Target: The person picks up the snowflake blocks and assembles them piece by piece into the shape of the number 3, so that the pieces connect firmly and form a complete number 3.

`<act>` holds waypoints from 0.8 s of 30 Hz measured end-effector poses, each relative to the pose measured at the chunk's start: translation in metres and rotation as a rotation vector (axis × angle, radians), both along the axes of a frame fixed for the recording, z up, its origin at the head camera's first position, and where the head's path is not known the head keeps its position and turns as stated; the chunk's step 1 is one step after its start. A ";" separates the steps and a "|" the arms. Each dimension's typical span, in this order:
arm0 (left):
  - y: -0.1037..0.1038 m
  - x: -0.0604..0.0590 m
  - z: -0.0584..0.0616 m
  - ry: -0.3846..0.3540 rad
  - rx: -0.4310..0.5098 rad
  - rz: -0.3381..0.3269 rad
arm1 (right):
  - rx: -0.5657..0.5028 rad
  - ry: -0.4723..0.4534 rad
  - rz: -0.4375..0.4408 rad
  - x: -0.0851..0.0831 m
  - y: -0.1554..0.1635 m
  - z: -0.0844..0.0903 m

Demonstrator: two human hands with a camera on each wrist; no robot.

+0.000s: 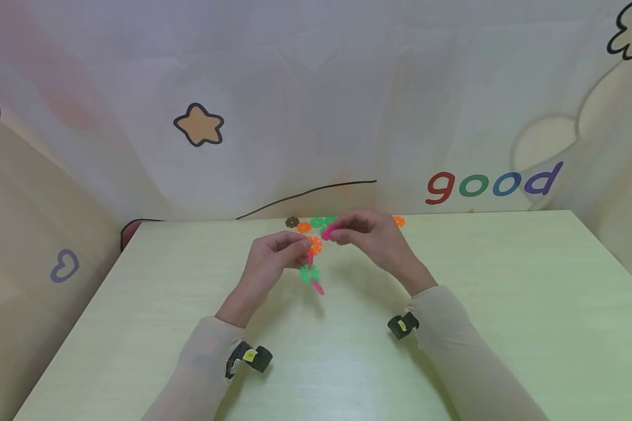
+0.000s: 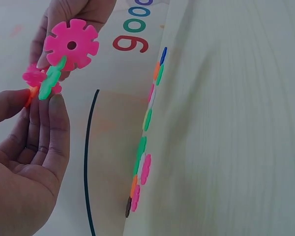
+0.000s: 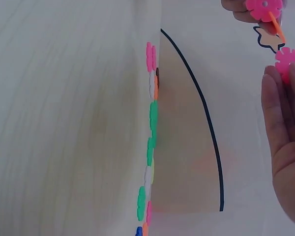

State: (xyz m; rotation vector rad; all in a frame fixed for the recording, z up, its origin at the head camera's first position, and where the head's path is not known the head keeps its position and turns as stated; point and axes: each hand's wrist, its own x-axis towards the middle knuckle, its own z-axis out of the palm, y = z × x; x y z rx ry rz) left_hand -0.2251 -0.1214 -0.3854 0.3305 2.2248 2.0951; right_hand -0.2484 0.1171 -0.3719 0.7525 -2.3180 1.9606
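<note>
My left hand pinches a short chain of notched plastic discs between thumb and fingers, held above the table. An orange disc is at the chain's upper end. Below it come a pink disc, a green disc and another pink disc, slotted together at angles. In my right hand, thumb and fingertips pinch a single pink disc, close beside the orange disc. In the left wrist view the chain's end pink disc faces the camera and partly covers the right hand.
Along the back edge of the pale table lies a row of loose discs, among them a brown disc, an orange one and a green one. Behind it rises a printed backdrop.
</note>
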 end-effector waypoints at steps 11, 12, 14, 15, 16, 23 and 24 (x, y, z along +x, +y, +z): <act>0.001 0.000 0.001 -0.013 -0.025 0.010 | -0.028 0.057 0.036 0.000 -0.002 -0.002; 0.002 0.000 0.001 -0.014 -0.025 0.010 | -0.034 0.062 0.035 0.000 -0.003 -0.003; 0.002 0.000 0.001 -0.011 -0.033 0.006 | -0.043 0.070 0.025 0.000 -0.004 -0.003; 0.002 0.000 0.001 -0.011 -0.036 0.005 | -0.044 0.074 0.017 0.001 -0.005 -0.004; 0.002 0.000 0.001 -0.011 -0.038 0.003 | -0.046 0.076 0.005 0.001 -0.006 -0.005; 0.001 0.001 0.004 -0.021 -0.045 -0.008 | -0.069 0.071 -0.057 0.005 -0.015 -0.008; 0.000 0.001 0.004 -0.022 -0.047 -0.007 | -0.071 0.064 -0.062 0.006 -0.016 -0.009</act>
